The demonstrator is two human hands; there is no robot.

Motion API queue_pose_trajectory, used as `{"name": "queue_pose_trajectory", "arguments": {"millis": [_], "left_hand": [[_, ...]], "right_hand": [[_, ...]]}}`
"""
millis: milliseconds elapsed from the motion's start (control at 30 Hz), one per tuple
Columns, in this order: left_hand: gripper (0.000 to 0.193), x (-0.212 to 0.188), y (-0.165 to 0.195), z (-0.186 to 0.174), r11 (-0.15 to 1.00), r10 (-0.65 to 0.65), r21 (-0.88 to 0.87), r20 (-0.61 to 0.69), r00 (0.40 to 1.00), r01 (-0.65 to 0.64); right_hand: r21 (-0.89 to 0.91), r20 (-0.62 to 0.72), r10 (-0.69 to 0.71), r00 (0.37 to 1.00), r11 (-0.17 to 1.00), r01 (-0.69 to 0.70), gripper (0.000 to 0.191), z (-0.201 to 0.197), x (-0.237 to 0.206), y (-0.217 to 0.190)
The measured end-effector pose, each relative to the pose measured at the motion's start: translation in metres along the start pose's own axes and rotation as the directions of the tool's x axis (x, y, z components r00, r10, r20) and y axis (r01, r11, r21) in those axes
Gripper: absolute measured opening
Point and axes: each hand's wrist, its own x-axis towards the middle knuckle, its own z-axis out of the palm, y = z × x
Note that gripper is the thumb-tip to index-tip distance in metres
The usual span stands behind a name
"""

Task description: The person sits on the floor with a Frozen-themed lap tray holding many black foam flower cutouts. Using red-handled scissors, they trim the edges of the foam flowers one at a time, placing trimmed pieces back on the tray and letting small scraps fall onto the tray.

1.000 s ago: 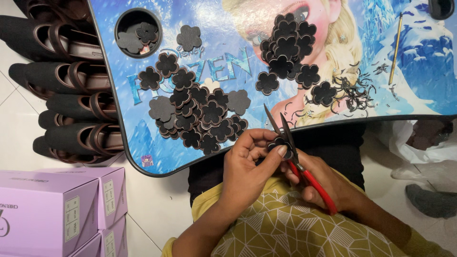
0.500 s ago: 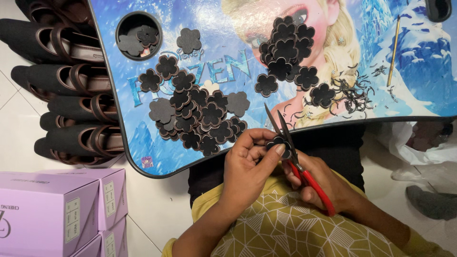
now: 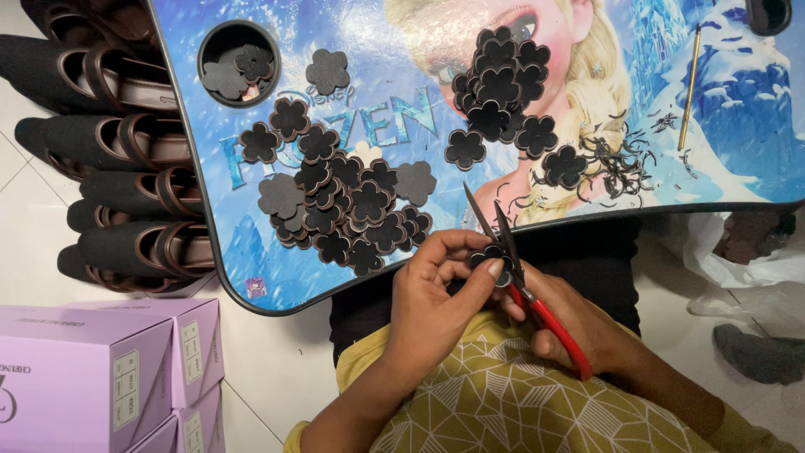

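Observation:
My left hand (image 3: pixel 436 298) pinches a small dark flower-shaped piece (image 3: pixel 489 256) between thumb and fingers, just below the table's near edge. My right hand (image 3: pixel 579 327) grips red-handled scissors (image 3: pixel 537 302); their blades are parted and point up across the flower piece. On the blue picture-printed lap table (image 3: pixel 251 252) lies a large heap of dark flower cut-outs (image 3: pixel 344 201) at the left-centre. A second, smaller heap of flowers (image 3: pixel 503 84) sits to its upper right. Thin dark trimmings (image 3: pixel 625 164) are scattered right of that heap.
A round cup hole (image 3: pixel 237 63) in the table holds a few flowers. A thin yellow stick (image 3: pixel 689 84) lies at the right. Dark shoes (image 3: pixel 126 159) are stacked left of the table. Purple boxes (image 3: pixel 92 369) stand at bottom left. White plastic (image 3: pixel 738 252) lies on the floor, right.
Almost nothing differs. My hands have shifted very slightly around the flower piece, and the scissors stay at the same spot.

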Motion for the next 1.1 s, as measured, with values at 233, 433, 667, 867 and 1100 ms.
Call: {"name": "queue_pose_trajectory", "arguments": {"millis": [233,433,667,867,1100], "left_hand": [[0.026,-0.0012,0.0017,-0.0010,1.000,-0.009,0.019,-0.007,1.000,0.009],[0.028,-0.0004,0.0009,0.0007,0.999,0.009,0.038,-0.007,1.000,-0.009],[0.028,-0.0003,0.0011,-0.0018,0.999,0.015,0.039,-0.015,1.000,-0.014],[0.028,-0.0004,0.0025,-0.0050,0.997,0.059,0.055,-0.013,0.998,-0.059],[0.029,0.0006,0.0038,-0.0061,0.996,0.054,0.070,-0.021,0.998,-0.053]], "right_hand": [[-0.028,0.013,-0.017,1.000,0.999,0.018,0.120,-0.0007,0.0001,0.0021],[-0.027,0.016,-0.055,0.998,0.998,0.055,0.113,-0.0011,0.0002,0.0025],[-0.004,0.012,-0.019,1.000,1.000,0.019,0.108,-0.0018,0.0006,0.0021],[0.044,0.020,0.010,1.000,0.999,-0.011,0.104,-0.0011,0.0019,0.0026],[0.047,0.020,0.013,1.000,0.999,-0.014,0.098,-0.0025,0.0001,0.0056]]}}
